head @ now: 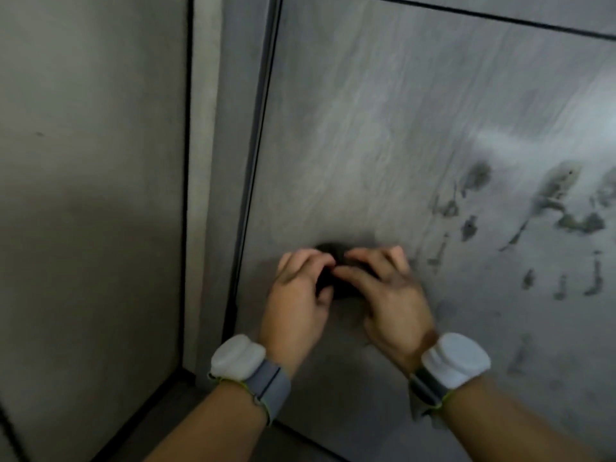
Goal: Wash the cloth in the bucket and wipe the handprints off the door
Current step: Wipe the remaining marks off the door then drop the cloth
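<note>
A grey wood-grain door (366,128) fills the middle and right of the view. Dark smeared handprints (566,208) mark its right part, with wet-looking streaks above them. A small dark cloth (328,281) is bunched against the door low in the middle. My left hand (298,295) grips its left side with curled fingers. My right hand (386,288) curls over its right side. Most of the cloth is hidden under my fingers. The bucket is out of view.
The grey door frame (230,161) runs down just left of my hands. A pale wall (90,195) lies beyond it on the left. Both wrists carry grey straps with white sensor pods (238,358).
</note>
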{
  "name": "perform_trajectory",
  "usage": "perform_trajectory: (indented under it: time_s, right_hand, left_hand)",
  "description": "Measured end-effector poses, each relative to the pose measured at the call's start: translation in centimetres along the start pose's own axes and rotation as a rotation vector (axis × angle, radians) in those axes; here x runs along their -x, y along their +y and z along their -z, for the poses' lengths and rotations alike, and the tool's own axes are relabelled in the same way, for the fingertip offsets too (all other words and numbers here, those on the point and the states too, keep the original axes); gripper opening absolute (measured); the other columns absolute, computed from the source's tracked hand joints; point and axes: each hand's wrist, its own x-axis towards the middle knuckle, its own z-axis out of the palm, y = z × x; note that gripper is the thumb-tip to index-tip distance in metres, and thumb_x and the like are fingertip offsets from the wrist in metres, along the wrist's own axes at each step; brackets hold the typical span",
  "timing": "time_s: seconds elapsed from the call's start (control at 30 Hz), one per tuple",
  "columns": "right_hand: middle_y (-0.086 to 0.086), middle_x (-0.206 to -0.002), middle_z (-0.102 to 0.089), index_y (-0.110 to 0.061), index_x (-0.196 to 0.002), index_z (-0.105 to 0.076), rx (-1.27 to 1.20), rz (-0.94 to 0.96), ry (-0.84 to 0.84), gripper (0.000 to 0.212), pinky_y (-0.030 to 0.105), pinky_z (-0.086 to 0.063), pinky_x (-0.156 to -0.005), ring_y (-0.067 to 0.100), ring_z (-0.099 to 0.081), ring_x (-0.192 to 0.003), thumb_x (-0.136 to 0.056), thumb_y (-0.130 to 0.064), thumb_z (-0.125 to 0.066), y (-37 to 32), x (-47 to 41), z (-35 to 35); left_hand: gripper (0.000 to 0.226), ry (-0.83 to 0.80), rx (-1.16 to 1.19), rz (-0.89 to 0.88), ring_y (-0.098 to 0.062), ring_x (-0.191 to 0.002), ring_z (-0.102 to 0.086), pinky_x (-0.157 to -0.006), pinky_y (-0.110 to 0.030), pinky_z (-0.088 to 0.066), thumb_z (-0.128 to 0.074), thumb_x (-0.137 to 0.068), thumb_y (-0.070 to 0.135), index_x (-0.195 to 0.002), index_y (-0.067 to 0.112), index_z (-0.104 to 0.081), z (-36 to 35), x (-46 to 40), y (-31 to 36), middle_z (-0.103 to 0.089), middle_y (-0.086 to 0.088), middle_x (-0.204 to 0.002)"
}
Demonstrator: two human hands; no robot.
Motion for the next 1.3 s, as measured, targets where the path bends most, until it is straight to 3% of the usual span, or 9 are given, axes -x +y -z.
perform_trajectory:
  time_s: [0.13,0.3,0.5,0.73,0.87,1.0,1.07,1.2,1.3]
  right_hand:
    - [0.009,-0.125,-0.058,-0.015,-0.116,-0.066,0.059,-0.002,0.128,0.061,0.04,-0.045,-0.088,0.033,-0.043,-0.108,-0.062,-0.014,-0.038,0.3,-3.6,2.1]
    - [0.011,-0.126,-0.06,-0.013,-0.111,-0.07,0.139,0.055,0.016,0.053,0.051,-0.047,-0.084,0.043,-0.051,-0.107,-0.064,-0.011,-0.045,1.2,-3.6,-0.1]
    - [0.012,-0.126,-0.06,-0.013,-0.107,-0.071,0.097,0.087,0.076,0.047,0.047,-0.045,-0.082,0.032,-0.04,-0.103,-0.066,-0.012,-0.047,2.7,-0.8,-4.3]
    - [0.01,-0.122,-0.065,-0.022,-0.104,-0.074,0.087,0.201,-0.072,0.041,0.04,-0.048,-0.072,0.029,-0.042,-0.096,-0.071,-0.016,-0.051,3.1,6.1,-10.2]
    - [0.008,-0.119,-0.066,-0.023,-0.095,-0.074,0.064,0.155,-0.184,0.041,0.037,-0.049,-0.065,0.029,-0.041,-0.091,-0.058,-0.007,-0.076,2.1,9.2,-12.0]
    - [0.007,-0.116,-0.067,-0.023,-0.092,-0.074,0.049,0.054,-0.233,0.031,0.036,-0.051,-0.063,0.029,-0.043,-0.09,-0.072,-0.014,-0.052,0.5,8.9,-10.7]
    - [0.008,-0.114,-0.067,-0.019,-0.097,-0.075,-0.012,0.007,-0.286,0.034,0.041,-0.054,-0.068,0.035,-0.053,-0.093,-0.069,-0.009,-0.06,-0.1,8.0,-9.6]
    - [0.007,-0.116,-0.064,-0.015,-0.11,-0.071,-0.088,-0.113,-0.159,0.059,0.037,-0.043,-0.092,0.039,-0.058,-0.096,-0.056,-0.005,-0.049,0.2,5.2,-4.1]
    - [0.005,-0.122,-0.061,-0.017,-0.115,-0.069,-0.064,-0.111,0.024,0.064,0.025,-0.037,-0.095,0.035,-0.054,-0.101,-0.06,-0.01,-0.036,1.1,1.6,1.3]
  left_hand:
    - [0.04,0.243,0.056,-0.074,-0.02,-0.111,-0.05,-0.099,-0.02,-0.036,-0.067,-0.074,0.002,-0.113,0.013,-0.066,1.8,-2.8,1.6,-0.058,-0.005,-0.116]
    - [0.038,0.113,0.033,0.031,-0.024,-0.113,-0.048,-0.101,-0.03,-0.039,-0.066,-0.079,0.004,-0.116,0.014,-0.066,0.2,-2.3,0.1,-0.054,-0.004,-0.12]
    - [0.035,0.222,0.051,-0.005,-0.02,-0.112,-0.047,-0.099,-0.022,-0.038,-0.066,-0.073,0.002,-0.106,0.012,-0.069,-3.0,-0.5,-3.1,-0.057,-0.005,-0.116]
    - [0.041,-0.005,0.012,0.142,-0.02,-0.105,-0.047,-0.092,-0.019,-0.037,-0.073,-0.06,-0.004,-0.096,0.014,-0.066,-6.9,6.1,-7.7,-0.058,-0.003,-0.11]
    - [0.029,-0.181,0.028,0.369,-0.023,-0.099,-0.05,-0.083,-0.029,-0.043,-0.066,-0.066,-0.002,-0.088,0.017,-0.06,-8.7,7.9,-7.7,-0.053,0.001,-0.102]
    - [0.027,-0.172,0.057,0.514,-0.025,-0.1,-0.055,-0.084,-0.032,-0.044,-0.059,-0.073,-0.006,-0.092,0.013,-0.064,-8.6,8.3,-6.5,-0.057,-0.003,-0.105]
    - [0.027,-0.175,0.084,0.535,-0.024,-0.1,-0.059,-0.084,-0.027,-0.045,-0.061,-0.076,-0.004,-0.095,0.014,-0.067,-7.7,7.7,-6.3,-0.059,-0.004,-0.108]
    - [0.031,-0.055,0.203,0.333,-0.024,-0.101,-0.06,-0.09,-0.032,-0.048,-0.063,-0.074,-0.005,-0.094,0.018,-0.068,-4.2,3.7,-2.4,-0.058,-0.001,-0.104]
    - [0.034,0.133,0.293,0.124,-0.022,-0.104,-0.058,-0.095,-0.038,-0.048,-0.06,-0.07,0.001,-0.097,0.021,-0.065,-1.3,-0.1,2.3,-0.054,0.005,-0.105]
